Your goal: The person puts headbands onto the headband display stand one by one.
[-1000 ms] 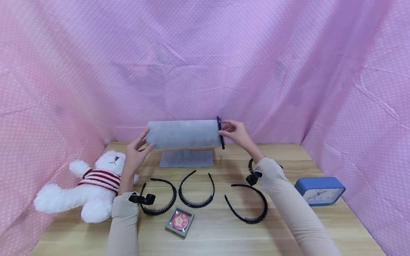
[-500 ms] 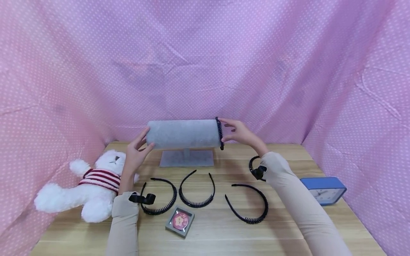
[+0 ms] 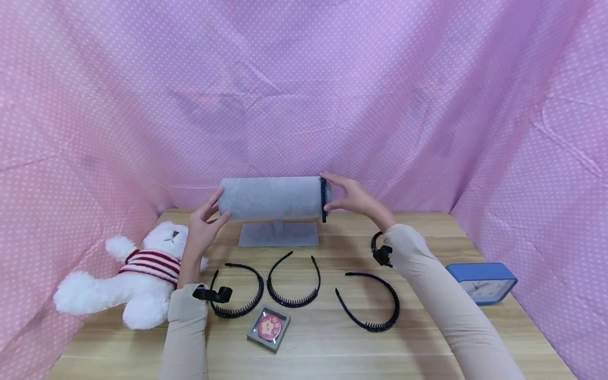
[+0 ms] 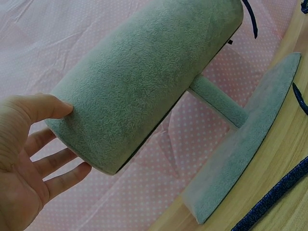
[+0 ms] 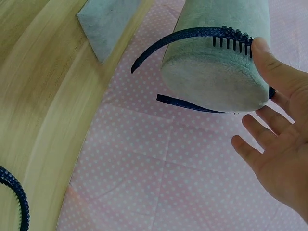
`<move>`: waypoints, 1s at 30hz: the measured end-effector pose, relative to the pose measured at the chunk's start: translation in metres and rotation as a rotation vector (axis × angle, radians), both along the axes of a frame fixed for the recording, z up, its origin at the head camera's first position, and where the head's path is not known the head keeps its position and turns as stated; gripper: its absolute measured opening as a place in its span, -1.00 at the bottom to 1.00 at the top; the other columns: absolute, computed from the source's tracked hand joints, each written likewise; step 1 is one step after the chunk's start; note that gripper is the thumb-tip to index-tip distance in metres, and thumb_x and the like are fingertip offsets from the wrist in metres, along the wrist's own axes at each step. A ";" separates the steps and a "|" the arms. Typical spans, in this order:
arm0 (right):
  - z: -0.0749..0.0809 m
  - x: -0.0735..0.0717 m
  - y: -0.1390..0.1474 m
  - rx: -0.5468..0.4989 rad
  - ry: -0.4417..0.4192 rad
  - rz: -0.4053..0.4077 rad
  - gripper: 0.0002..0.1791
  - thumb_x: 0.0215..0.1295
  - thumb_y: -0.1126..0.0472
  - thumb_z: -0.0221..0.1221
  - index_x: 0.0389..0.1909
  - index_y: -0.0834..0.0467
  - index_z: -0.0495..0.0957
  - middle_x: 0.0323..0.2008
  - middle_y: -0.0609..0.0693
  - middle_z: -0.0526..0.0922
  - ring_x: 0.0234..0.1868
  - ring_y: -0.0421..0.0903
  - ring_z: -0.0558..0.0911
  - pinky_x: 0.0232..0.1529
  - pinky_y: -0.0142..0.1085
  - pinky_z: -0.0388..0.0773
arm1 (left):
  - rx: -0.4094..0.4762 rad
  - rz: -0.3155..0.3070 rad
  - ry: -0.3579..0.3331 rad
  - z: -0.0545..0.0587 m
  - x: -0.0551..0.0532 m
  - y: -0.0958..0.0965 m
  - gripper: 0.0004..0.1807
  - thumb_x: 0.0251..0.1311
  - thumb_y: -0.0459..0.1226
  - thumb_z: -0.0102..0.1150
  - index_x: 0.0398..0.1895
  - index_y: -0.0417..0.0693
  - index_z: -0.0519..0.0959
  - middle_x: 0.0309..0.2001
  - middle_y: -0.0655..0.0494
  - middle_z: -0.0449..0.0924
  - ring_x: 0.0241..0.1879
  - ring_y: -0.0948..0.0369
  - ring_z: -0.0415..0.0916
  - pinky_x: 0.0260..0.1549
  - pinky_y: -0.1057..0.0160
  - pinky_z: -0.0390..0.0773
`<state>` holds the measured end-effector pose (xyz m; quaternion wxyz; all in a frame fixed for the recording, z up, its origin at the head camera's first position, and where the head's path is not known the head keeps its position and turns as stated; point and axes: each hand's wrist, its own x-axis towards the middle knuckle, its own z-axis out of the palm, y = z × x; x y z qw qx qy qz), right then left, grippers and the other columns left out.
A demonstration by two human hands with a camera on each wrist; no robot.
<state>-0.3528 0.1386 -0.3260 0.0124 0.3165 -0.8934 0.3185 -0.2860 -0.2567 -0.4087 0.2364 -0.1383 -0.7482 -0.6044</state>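
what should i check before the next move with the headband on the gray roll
1. Headband around the roll's right end: ok.
2. Right hand gripping the headband: ok.
3. Left hand holding the left end of the gray roll: ok.
4. Base flat on the table: ok.
5. Headband's tips clear of the base: ok.
6. All teeth touching the roll: cannot tell, partly hidden.

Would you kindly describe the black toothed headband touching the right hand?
On the light wooden table stands a grey plush cylinder. At its right end, touched by the right hand, is the black toothed headband, the only one around the cylinder.
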 end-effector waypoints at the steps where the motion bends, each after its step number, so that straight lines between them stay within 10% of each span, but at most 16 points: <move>1: 0.000 0.000 0.000 0.003 0.003 -0.002 0.02 0.12 0.20 0.50 0.57 0.10 0.19 0.58 0.14 0.17 0.58 0.17 0.17 0.59 0.09 0.15 | 0.002 -0.002 0.002 0.000 0.000 0.000 -0.35 0.31 -0.49 0.24 0.47 -0.11 0.38 0.52 -0.08 0.28 0.14 0.43 0.49 -0.01 0.56 0.60; 21: 0.010 -0.004 -0.021 0.092 -0.010 0.006 -0.02 0.22 0.11 0.45 0.59 0.07 0.15 0.56 0.14 0.22 0.59 0.15 0.17 0.61 0.06 0.10 | -0.003 -0.003 -0.005 0.001 0.000 0.000 -0.36 0.34 -0.48 0.22 0.48 -0.07 0.38 0.53 -0.05 0.28 0.28 0.01 0.46 0.01 0.55 0.60; 30: 0.015 -0.008 -0.037 0.166 -0.012 0.020 -0.06 0.29 0.04 0.39 0.60 0.06 0.14 0.54 0.15 0.28 0.54 0.16 0.27 0.57 0.06 0.21 | 0.002 -0.017 0.011 0.002 0.001 0.001 -0.34 0.31 -0.50 0.23 0.48 -0.14 0.36 0.53 -0.13 0.25 0.16 0.40 0.49 -0.01 0.57 0.60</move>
